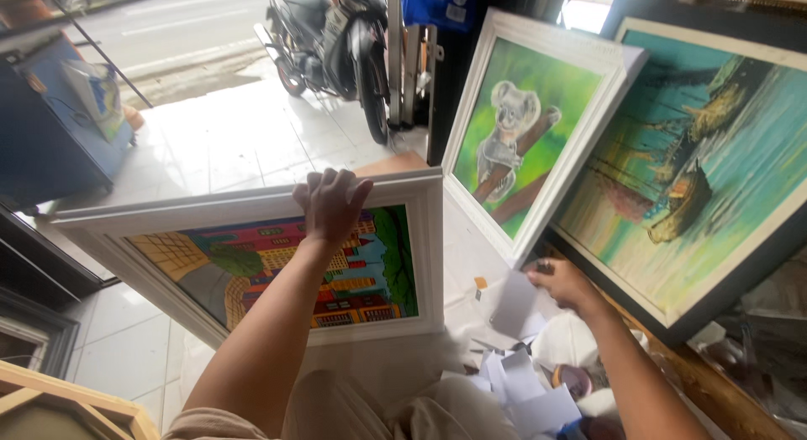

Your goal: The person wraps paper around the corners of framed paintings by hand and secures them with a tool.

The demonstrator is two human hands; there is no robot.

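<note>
The left hand [329, 206] has its grip folded over the top edge of a white-framed city painting [277, 268], standing upright on the tiled floor [235, 137]. The right hand [561, 282] pinches a white paper piece [511, 304] above a heap of paper scraps [521, 381], just below the koala painting [525, 125].

open tiled floor [227, 137] beyond, framed paintings [521, 129] crowding right, motorbike [336, 36] behind

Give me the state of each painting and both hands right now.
Left hand: gripping the cityscape painting's top edge.
Cityscape painting: upright, tilted, held.
Right hand: on a white paper piece.
Koala painting: leaning, untouched.
Boat painting: leaning, untouched.
Motorbike: parked.
</note>
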